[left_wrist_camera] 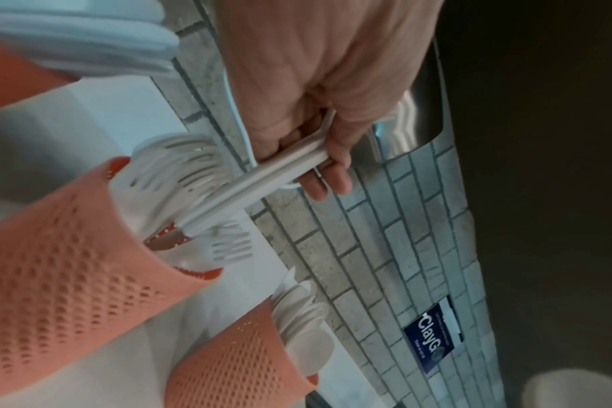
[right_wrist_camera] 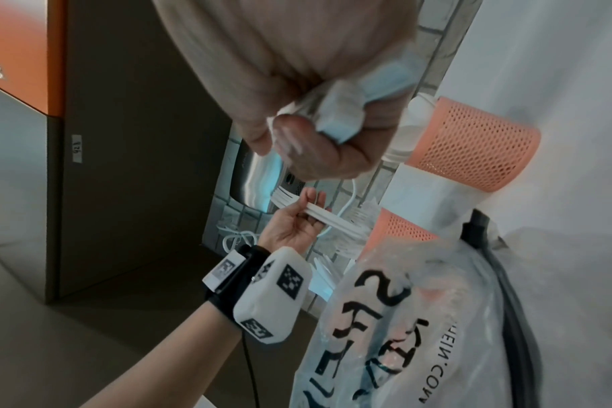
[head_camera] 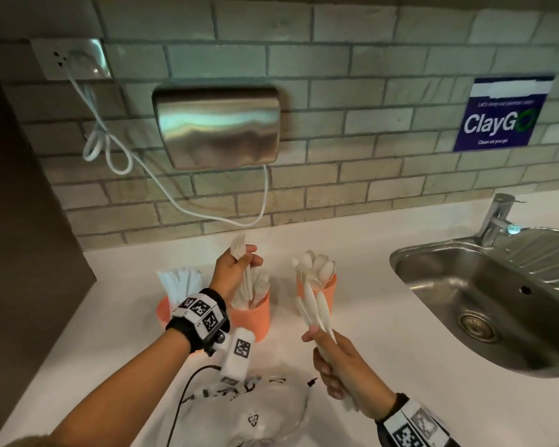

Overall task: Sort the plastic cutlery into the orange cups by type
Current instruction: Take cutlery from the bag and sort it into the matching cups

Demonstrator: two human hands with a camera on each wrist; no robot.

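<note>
The three cups are orange with lots of tiny holes in rows – the left cup (head_camera: 163, 312), the middle cup (head_camera: 251, 319) and the right cup (head_camera: 331, 287). The forks (head_camera: 239, 248), spoons (head_camera: 315, 269) and knives (head_camera: 181, 283) are all white. The bench (head_camera: 400, 350) is white too. The wall tiles (head_camera: 336, 91) are grey-green like bricks. The sign (head_camera: 501, 114) is dark blue with white letters – and the wrist bands (head_camera: 200, 314) have black-and-white squares.
</note>
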